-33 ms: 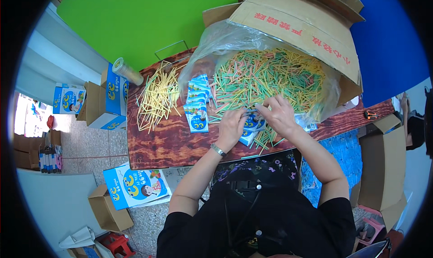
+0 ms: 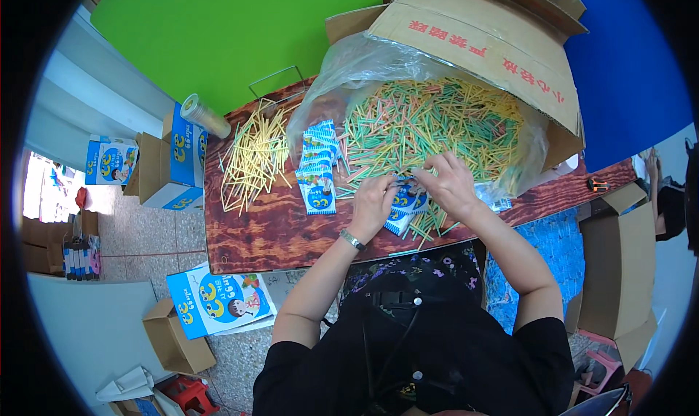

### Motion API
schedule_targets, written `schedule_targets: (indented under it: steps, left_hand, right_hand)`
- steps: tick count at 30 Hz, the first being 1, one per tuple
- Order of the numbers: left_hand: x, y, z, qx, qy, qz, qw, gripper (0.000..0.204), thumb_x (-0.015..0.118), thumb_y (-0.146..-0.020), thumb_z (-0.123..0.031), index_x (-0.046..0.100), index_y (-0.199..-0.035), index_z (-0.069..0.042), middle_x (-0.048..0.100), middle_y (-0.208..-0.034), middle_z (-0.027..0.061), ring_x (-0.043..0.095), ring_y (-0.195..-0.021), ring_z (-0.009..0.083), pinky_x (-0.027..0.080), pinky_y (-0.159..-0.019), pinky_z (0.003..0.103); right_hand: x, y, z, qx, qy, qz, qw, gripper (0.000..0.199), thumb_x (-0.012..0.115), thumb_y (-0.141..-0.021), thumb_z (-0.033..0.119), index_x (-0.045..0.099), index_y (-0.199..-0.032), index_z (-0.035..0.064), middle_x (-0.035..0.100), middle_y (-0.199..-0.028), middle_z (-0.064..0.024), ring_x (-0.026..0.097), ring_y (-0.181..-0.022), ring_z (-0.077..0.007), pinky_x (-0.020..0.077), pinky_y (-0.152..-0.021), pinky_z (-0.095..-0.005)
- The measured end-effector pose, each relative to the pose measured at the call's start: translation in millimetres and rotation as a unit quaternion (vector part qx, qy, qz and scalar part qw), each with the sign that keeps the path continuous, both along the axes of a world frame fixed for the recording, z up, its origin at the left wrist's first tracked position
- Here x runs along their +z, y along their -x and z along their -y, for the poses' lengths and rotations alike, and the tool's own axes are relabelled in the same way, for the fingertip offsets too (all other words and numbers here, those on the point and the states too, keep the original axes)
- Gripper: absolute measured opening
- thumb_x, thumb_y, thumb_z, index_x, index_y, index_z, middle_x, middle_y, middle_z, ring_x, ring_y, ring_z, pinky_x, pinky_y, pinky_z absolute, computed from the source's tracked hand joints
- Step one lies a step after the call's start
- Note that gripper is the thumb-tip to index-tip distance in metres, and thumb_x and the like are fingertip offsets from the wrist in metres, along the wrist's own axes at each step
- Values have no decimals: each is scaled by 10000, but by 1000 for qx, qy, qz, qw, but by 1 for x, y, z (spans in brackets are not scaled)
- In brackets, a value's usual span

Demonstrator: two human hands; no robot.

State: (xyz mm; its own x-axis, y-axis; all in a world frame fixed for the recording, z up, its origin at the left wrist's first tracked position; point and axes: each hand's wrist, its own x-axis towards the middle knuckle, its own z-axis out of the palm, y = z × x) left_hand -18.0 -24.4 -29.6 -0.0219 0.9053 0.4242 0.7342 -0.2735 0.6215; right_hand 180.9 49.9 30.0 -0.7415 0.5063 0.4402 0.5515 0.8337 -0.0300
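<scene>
Nearest, at the table's front edge: left hand [image 2: 373, 203], wristwatch [image 2: 352, 239] on the wrist, and right hand [image 2: 449, 184], both bent over a small blue-and-white packet [image 2: 405, 200] with more of the same stacked under it. Fingers of both hands pinched onto the packet's top edge; whether it is open at the mouth cannot be told. Loose coloured sticks [image 2: 426, 223] lie under and beside the stack. Left of the hands, a row of matching packets [image 2: 317, 170] overlapping in a line on the dark wooden table [image 2: 269, 230]. Further left, a separate spread of pale yellow sticks [image 2: 253, 154], touching nothing else. Behind the hands, a clear plastic bag [image 2: 349, 74], mouth gaping toward the person, holding a heap of green, yellow and orange sticks [image 2: 429, 121]. The bag sits in a large cardboard carton [image 2: 480, 41] tipped on its side. Floor at left: blue printed boxes [image 2: 182, 161] with a cylindrical can [image 2: 204, 115] resting on top.
</scene>
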Motion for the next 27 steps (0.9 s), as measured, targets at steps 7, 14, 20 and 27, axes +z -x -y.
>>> schedule_targets:
  steps: [7,14,20,27]
  left_hand:
    - [23,-8,-15,52,-37,-54,997,361,737,-799,-204,607,-1087,-28,628,-769,111,617,-729,284,499,-698,390]
    - [35,-6,-12,-37,41,115,992,207,705,-828,-154,679,-964,-1,640,-727,83,615,-749,220,482,-725,339]
    - [42,-9,-15,-95,177,167,965,164,720,-834,-163,690,-861,-4,643,-723,35,551,-648,57,426,-563,253]
    - [33,-14,-18,-67,165,205,962,198,751,-799,-165,624,-787,-14,574,-669,-5,486,-585,47,390,-519,239]
  right_hand:
    - [-14,-14,-15,-33,-14,-28,999,244,660,-729,148,676,-973,160,633,-946,-2,602,-889,-217,498,-710,-377]
    - [29,1,-3,-61,456,-236,856,192,687,-803,171,640,-959,69,644,-805,-87,647,-764,-269,513,-717,-371]
    - [27,-11,-7,44,335,-191,922,184,654,-854,178,624,-953,25,612,-782,-156,613,-727,-346,465,-629,-420]
    - [32,-65,-84,-68,336,-79,936,303,612,-860,169,622,-1155,102,667,-1034,-147,663,-939,-279,521,-814,-397]
